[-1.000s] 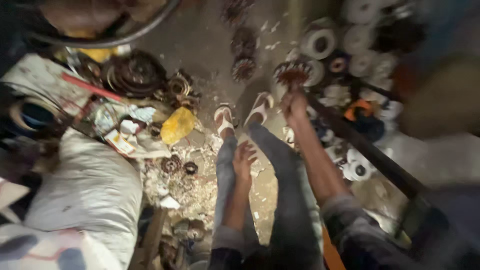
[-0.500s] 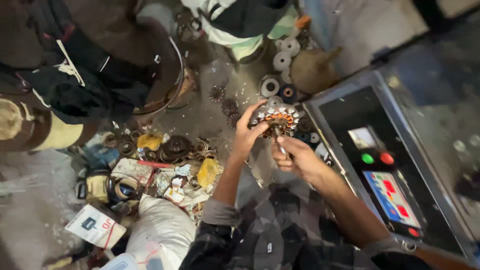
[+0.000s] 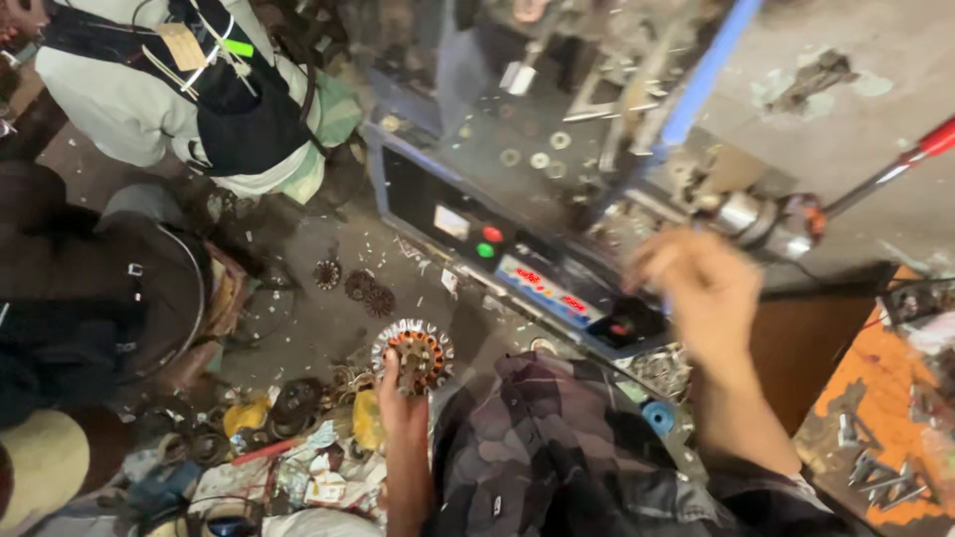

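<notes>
A cluttered workshop seen from above, with a grey concrete floor (image 3: 298,318) strewn with metal scraps. Above and right of both hands stands a large machine (image 3: 557,169) with a dark control panel (image 3: 517,264) carrying a red and a green button. Far left of the hands sits another person (image 3: 189,89) in pale clothes. The wearer's plaid shirt (image 3: 557,457) fills the lower middle. The right hand (image 3: 696,288) is raised in front of the machine, blurred; whether its fingers are clenched or released cannot be told. The left hand (image 3: 403,398) is low, its fingers grasping a round stator (image 3: 414,354) with copper windings from below. Left of those fingers, small rotors (image 3: 360,286) lie on the floor, with a yellow scrap (image 3: 366,430) just beside the wrist.
</notes>
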{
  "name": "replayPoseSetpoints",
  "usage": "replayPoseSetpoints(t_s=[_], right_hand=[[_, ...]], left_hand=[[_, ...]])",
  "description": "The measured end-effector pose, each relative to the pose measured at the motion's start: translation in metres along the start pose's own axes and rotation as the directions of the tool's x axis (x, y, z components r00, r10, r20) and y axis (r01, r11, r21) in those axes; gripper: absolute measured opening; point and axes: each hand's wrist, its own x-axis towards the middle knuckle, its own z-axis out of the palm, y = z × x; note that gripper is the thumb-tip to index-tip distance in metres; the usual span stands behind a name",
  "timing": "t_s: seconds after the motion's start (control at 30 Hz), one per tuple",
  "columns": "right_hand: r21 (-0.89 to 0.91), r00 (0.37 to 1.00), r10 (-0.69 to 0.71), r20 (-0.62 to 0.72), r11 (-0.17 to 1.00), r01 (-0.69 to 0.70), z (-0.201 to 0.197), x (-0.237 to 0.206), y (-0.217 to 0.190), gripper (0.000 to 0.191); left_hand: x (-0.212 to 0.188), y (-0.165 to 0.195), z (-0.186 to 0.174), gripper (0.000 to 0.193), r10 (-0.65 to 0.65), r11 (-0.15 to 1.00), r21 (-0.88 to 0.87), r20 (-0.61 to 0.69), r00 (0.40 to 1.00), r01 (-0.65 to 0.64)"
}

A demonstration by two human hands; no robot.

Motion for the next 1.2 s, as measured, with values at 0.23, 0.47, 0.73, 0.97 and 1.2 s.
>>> replayPoseSetpoints(t_s=[0.23, 0.47, 0.73, 0.97, 1.2], right_hand=[[-0.396, 0.949, -0.314, -0.011, 0.873, 0.285, -0.061, 0.129, 0.005, 0.044], [-0.205, 0.926, -0.376, 0.025, 0.905, 0.373, -0.056, 0.142, 0.018, 0.015], [-0.645, 0.878, -0.386, 0.282, 0.601, 0.472, -0.105, 0.144, 0.017, 0.030], [-0.677, 0.925, -0.322, 0.202, 0.637, 0.369, -0.135, 0.091, -0.023, 0.014], [-0.684, 0.925, -0.264, 0.273, 0.623, 0.380, -0.134, 0.063, -0.021, 0.018]], left_hand=[[-0.069, -0.061, 0.065, 0.032, 0.092, 0.996, 0.009, 0.124, 0.988, -0.094], [-0.093, -0.088, 0.170, 0.033, 0.027, 0.999, 0.027, 0.265, 0.964, -0.035], [-0.115, -0.091, 0.318, 0.035, -0.005, 0.985, 0.149, 0.507, 0.862, -0.082], [-0.096, -0.120, 0.391, 0.032, 0.206, 0.933, 0.139, 0.552, 0.808, -0.332], [-0.078, -0.140, 0.411, 0.037, 0.222, 0.894, 0.165, 0.645, 0.732, -0.417]])
